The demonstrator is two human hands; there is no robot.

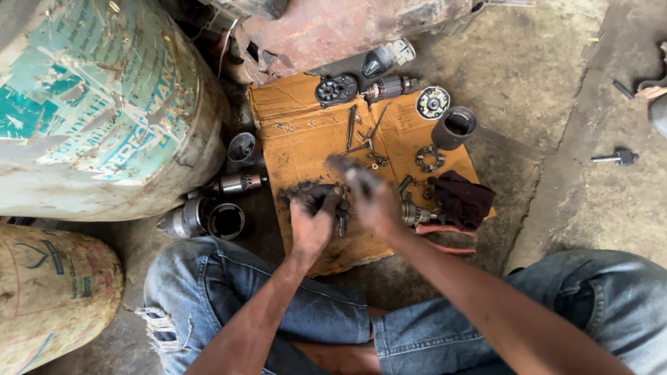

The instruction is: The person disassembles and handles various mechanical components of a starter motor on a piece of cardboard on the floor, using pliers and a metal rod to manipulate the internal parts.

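Seated over a sheet of brown cardboard [299, 146] strewn with motor parts (armature [388, 88], dark cylindrical housing [454, 127], dark rag [460, 198]), between two big drums. Left hand [313, 219] clenched around a small dark metal part [342, 221], long axis roughly upright, at the cardboard's near edge. Right hand [372, 198] just beside it, touching, motion-blurred, probably gripping a slim tool, though cannot tell.

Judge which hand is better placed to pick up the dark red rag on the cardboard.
Right, probably. The right hand is nearer the dark red rag, which lies on its side of the cardboard; the left hand sits farther left.
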